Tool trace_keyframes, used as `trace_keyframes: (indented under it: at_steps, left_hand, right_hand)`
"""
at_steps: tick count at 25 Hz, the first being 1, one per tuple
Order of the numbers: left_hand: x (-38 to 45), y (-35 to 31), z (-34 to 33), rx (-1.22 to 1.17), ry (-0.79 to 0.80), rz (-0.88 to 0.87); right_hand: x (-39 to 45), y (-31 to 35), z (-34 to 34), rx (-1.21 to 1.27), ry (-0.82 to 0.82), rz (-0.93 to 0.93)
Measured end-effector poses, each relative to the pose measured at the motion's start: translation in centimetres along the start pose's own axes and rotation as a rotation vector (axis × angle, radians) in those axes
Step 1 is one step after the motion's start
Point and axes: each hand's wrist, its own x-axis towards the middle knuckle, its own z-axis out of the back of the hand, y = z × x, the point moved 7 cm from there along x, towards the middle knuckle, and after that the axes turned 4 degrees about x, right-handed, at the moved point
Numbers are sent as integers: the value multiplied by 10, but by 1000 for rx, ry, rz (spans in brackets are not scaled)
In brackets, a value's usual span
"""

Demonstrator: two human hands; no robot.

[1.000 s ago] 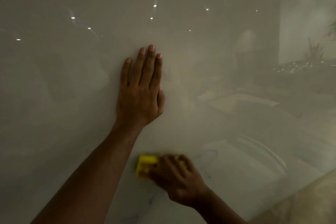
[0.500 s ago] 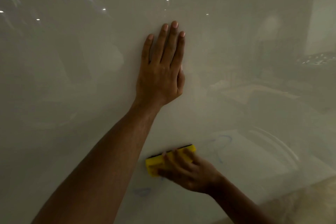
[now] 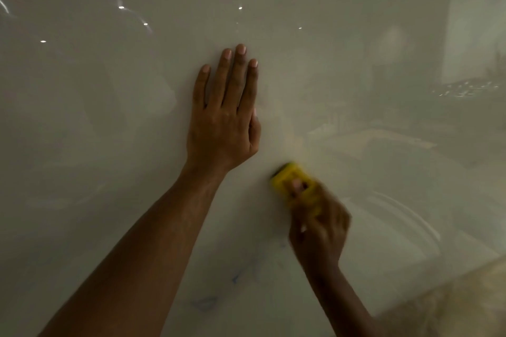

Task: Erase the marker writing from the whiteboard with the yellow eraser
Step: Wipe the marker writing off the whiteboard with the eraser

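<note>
Grip: right hand (image 3: 319,227) closed around the yellow eraser (image 3: 291,182), fingers wrapped over its back, pad face against the whiteboard (image 3: 356,63); outline blurred, so exact finger placement not determinable. Left hand (image 3: 223,128) open, holding nothing, palm flat on the board just up and left of the eraser, apart from it.

Eraser location: low on the board, just below and right of the left wrist.

Remaining work, judged: faint blue marker traces (image 3: 243,272) below and left of the eraser, further smudges (image 3: 204,304) lower again beside the left forearm. Area directly around the eraser appears clean, though glare and room reflections obscure much of the surface.

Recommended practice for this step: keep pad flat, full face in contact, no tipping onto an edge. Work overlapping passes downward and leftward from the eraser toward the blue traces. Maintain even pressure; hold the bracing palm clear of unerased ink to avoid smearing. Check residue from an angle free of reflection.
</note>
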Motion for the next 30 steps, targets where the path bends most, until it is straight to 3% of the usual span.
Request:
trace_keyframes:
  at_steps: [1,2,3,4,7,9,10,12,13,15,17,18,19,20,22,23,24,27,28,29,30]
  left_hand:
    - [0,0,-1,3,3,-1]
    - [0,0,-1,2,4,-2]
    - [1,0,-2,0,2,-6]
    - [1,-1,-2,-1,-4,-10]
    - [0,0,-2,3,-22,-10]
    - [-1,0,-5,7,-16,-19]
    - [-1,0,-5,13,-1,-32]
    - [-4,0,-5,21,33,-86]
    - [-6,1,-4,19,45,-129]
    - [-10,5,-1,-2,60,-218]
    - [-16,12,4,-33,71,-273]
    - [-21,17,6,-43,78,-292]
    - [-25,21,7,-51,84,-307]
    - [-29,26,8,-55,87,-316]
    - [-37,33,9,-69,88,-314]
    - [-39,35,9,-70,89,-312]
    - [-40,36,9,-68,90,-310]
    - [-44,40,11,-80,83,-322]
    - [-49,46,12,-83,88,-324]
    - [-55,52,12,-81,98,-324]
    - [-64,61,13,-77,111,-323]
  right_hand:
    - [7,-23,5,38,-62,-282]
    - [4,-33,6,27,-114,-446]
    - [0,-28,5,-3,-141,-449]
    - [-5,-10,0,-2,-133,-333]
    - [-43,60,-17,65,119,359]
    - [-40,49,-14,6,172,494]
    - [-28,34,-10,-15,134,382]
    - [-7,-5,1,25,11,-97]
    - [-8,-7,2,40,-58,-246]
    - [-20,28,-13,54,-44,-220]
    - [-38,79,-20,105,108,170]
    - [-37,84,-20,87,156,307]
    - [-28,75,-19,47,163,331]
    - [-12,59,-15,15,114,214]
    - [7,28,-3,60,-39,-267]
    - [1,31,-4,83,-99,-355]
    - [-9,49,-11,109,-89,-286]
    - [-56,122,-32,173,219,479]
    - [-57,119,-32,151,262,582]
    - [-46,107,-28,120,226,542]
    - [-30,89,-23,98,158,360]
